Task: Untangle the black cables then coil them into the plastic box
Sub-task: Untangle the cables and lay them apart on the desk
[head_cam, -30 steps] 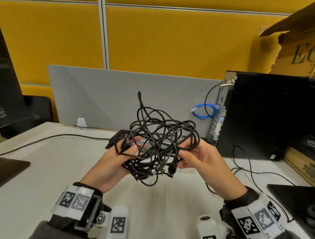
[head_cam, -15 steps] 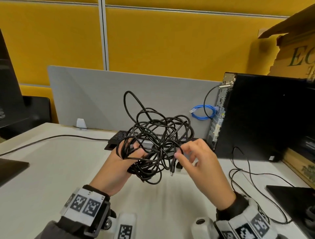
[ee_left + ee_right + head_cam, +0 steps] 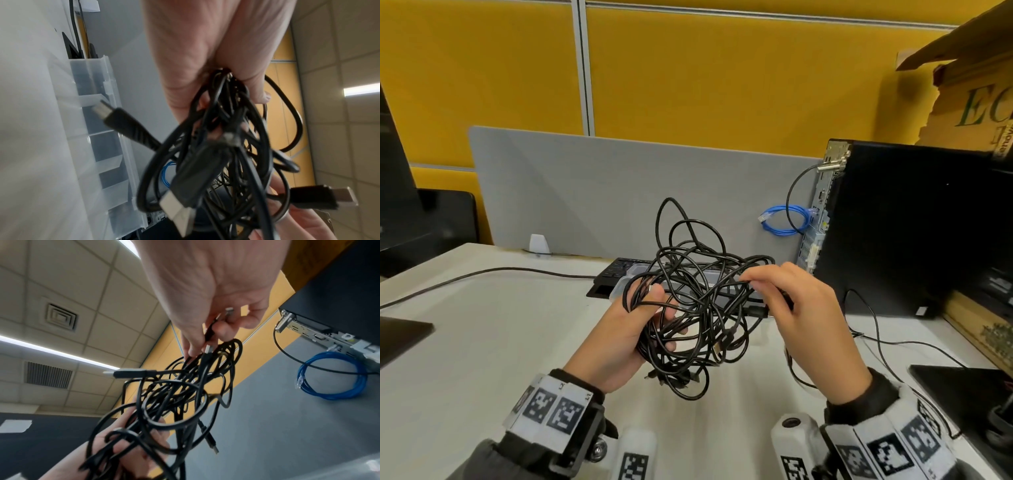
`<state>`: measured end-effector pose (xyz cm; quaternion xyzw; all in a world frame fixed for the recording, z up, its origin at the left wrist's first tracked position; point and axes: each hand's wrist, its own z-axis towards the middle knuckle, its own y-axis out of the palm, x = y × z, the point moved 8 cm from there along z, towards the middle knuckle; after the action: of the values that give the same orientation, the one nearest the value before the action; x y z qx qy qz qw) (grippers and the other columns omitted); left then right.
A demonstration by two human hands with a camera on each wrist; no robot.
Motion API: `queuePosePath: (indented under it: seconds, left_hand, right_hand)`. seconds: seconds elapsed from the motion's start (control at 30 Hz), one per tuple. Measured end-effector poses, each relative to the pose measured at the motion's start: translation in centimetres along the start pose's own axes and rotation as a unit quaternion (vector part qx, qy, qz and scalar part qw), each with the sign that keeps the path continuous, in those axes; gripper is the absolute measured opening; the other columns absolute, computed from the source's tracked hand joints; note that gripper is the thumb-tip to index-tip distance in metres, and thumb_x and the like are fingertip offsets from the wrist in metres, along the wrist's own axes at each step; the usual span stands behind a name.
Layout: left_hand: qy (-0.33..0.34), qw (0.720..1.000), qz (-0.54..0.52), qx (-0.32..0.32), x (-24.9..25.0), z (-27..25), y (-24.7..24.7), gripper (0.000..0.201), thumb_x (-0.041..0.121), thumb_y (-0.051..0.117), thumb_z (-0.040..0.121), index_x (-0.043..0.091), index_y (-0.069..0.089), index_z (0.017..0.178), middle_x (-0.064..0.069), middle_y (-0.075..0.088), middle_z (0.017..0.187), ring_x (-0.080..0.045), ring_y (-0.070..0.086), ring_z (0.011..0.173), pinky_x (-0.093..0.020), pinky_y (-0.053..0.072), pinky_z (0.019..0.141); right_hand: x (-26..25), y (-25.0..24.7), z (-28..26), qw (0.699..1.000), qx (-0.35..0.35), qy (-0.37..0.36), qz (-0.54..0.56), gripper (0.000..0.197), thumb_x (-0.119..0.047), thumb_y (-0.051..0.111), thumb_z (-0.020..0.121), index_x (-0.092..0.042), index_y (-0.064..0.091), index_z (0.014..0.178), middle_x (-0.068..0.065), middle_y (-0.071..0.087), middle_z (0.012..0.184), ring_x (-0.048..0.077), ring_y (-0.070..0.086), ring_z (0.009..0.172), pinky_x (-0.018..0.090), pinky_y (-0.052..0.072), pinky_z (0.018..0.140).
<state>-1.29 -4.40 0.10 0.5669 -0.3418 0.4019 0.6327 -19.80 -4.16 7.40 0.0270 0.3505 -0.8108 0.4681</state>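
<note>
A tangle of black cables (image 3: 698, 308) hangs in the air above the desk, between both hands. My left hand (image 3: 633, 329) grips the bundle's left side, fingers curled through its loops; the left wrist view shows the cables (image 3: 226, 146) bunched in that grip, with USB plugs sticking out. My right hand (image 3: 774, 291) pinches a cable end at the upper right of the tangle; in the right wrist view its fingers (image 3: 218, 331) hold a plug above the tangle (image 3: 180, 394). The clear plastic box (image 3: 98, 129), split into compartments, lies on the desk behind the tangle (image 3: 626, 284).
A black computer tower (image 3: 914, 233) stands at right with a coiled blue cable (image 3: 787, 221) at its back. A keyboard (image 3: 616, 270) lies behind the box, a grey divider (image 3: 602, 192) beyond it. Thin cables (image 3: 893, 342) trail across the desk at right. A dark pad (image 3: 400, 335) sits at the left edge.
The tangle has sagged lower and stretched wider. My right hand rose to the bundle's upper right and pinches a cable end there. The left hand keeps its grip.
</note>
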Motion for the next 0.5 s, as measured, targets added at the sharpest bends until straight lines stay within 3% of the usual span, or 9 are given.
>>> queuePosePath:
  seconds: [0.07,0.17,0.27,0.4,0.43,0.5]
  left_hand:
    - [-0.005,1.0,0.002,-0.003,-0.1,-0.1,0.2,0.026,0.035,0.053,0.073,0.012,0.05,0.083,-0.002,0.051,0.064,-0.016,0.055,0.059,-0.023,0.041,0.039]
    - [-0.015,1.0,0.007,0.002,-0.4,-0.2,0.4,0.029,0.036,0.054,0.071,0.011,0.05,0.085,-0.005,0.054,0.067,-0.012,0.056,0.056,-0.022,0.041,0.038]
    - [-0.026,1.0,0.018,0.0,-0.9,-0.3,0.6,0.031,0.038,0.054,0.071,0.012,0.051,0.087,-0.008,0.058,0.076,-0.015,0.058,0.062,-0.022,0.042,0.039]
    - [-0.028,0.999,0.016,0.004,-1.0,-0.4,0.6,0.029,0.037,0.053,0.071,0.013,0.052,0.086,-0.006,0.063,0.077,-0.008,0.061,0.058,-0.021,0.042,0.039]
    - [-0.028,1.0,0.012,0.007,-0.9,-0.4,0.5,0.031,0.038,0.054,0.07,0.012,0.052,0.087,-0.006,0.063,0.079,-0.008,0.061,0.058,-0.021,0.041,0.039]
    - [-0.025,1.0,0.003,0.008,-0.7,-0.3,0.5,0.032,0.039,0.055,0.07,0.011,0.052,0.087,-0.006,0.061,0.08,-0.007,0.06,0.06,-0.021,0.04,0.039]
  right_hand:
    - [-0.5,0.1,0.0,0.997,-0.009,-0.029,-0.067,0.023,-0.02,0.052,0.094,-0.036,0.066,0.101,-0.018,0.045,0.072,0.001,0.047,0.067,0.021,0.038,0.063]
    - [-1.7,0.0,0.1,0.986,-0.018,-0.073,-0.147,0.023,-0.026,0.048,0.089,-0.04,0.065,0.096,-0.013,0.043,0.075,0.002,0.041,0.068,0.025,0.029,0.063]
    - [-2.6,1.0,-0.2,0.983,-0.056,-0.098,-0.147,0.021,-0.024,0.053,0.086,-0.041,0.062,0.093,-0.008,0.043,0.079,0.007,0.042,0.075,0.032,0.03,0.065]
    - [-2.1,3.3,-0.8,0.978,-0.157,-0.088,-0.11,0.023,-0.018,0.052,0.089,-0.037,0.063,0.097,-0.008,0.039,0.088,0.01,0.038,0.086,0.036,0.033,0.07]
    - [-1.7,3.7,-0.9,0.975,-0.188,-0.074,-0.091,0.027,-0.015,0.048,0.092,-0.035,0.063,0.102,-0.009,0.037,0.091,0.01,0.036,0.089,0.034,0.033,0.075]
    - [-1.1,3.7,-0.8,0.976,-0.213,-0.037,-0.036,0.032,-0.01,0.044,0.096,-0.033,0.06,0.111,-0.013,0.036,0.097,0.005,0.037,0.093,0.022,0.033,0.082]
